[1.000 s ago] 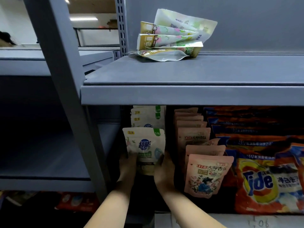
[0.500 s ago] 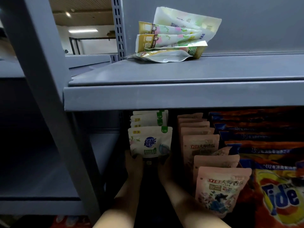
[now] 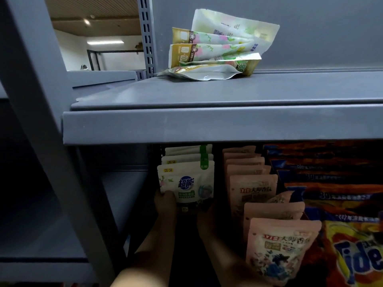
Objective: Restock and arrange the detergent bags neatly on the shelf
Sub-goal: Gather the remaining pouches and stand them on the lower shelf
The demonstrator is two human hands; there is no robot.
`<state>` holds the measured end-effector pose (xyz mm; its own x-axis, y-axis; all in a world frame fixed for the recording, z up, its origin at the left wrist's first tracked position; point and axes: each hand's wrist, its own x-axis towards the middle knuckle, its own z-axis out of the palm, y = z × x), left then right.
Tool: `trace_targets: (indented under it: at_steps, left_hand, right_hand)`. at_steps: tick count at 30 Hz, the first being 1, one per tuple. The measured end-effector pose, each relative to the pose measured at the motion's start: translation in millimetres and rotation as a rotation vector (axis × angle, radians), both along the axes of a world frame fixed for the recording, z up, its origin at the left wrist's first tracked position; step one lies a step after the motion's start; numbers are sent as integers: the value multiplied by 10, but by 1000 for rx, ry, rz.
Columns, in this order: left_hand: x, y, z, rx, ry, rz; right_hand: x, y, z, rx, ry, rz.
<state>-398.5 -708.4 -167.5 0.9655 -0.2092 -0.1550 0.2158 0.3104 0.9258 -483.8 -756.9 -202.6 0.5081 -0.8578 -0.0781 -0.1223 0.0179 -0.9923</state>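
On the lower shelf a white detergent bag (image 3: 185,184) with a blue logo stands upright at the front of a short row of like bags (image 3: 186,155). My left hand (image 3: 164,204) grips its lower left edge, thumb on the bag's face. My right hand (image 3: 205,220) holds its lower right corner in deep shadow, fingers hard to make out. Right of this row runs a file of pink bags (image 3: 252,188), the nearest pink bag (image 3: 279,249) low and close to me.
Orange and blue Tide bags (image 3: 352,251) fill the right of the lower shelf. A loose pile of gold and white pouches (image 3: 215,50) lies on the grey upper shelf (image 3: 207,123). A grey upright post (image 3: 51,121) stands at the left, with a bare shelf beyond it.
Both hands have pushed the white bag deeper under the upper shelf, back against its row. The view has moved closer and slightly left.
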Motion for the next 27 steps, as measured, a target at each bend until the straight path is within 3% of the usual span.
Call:
trace_targets:
  at_steps: [4, 11, 20, 24, 27]
  left_hand:
    - [-16, 35, -66, -4, -28, 23]
    - [-142, 63, -2, 13, -55, 8]
    - [-257, 110, -141, 171, -108, -90]
    - [-309, 156, -63, 279, -44, -96]
    - [-370, 223, 19, 408, 10, -100]
  right_hand:
    - [155, -4, -85, -13, 36, -117]
    - [214, -48, -135, 29, 11, -65]
    - [-23, 10, 15, -131, 192, -90]
    - [-122, 8, 31, -254, 360, -63]
    - [-246, 71, 98, -219, 397, 21]
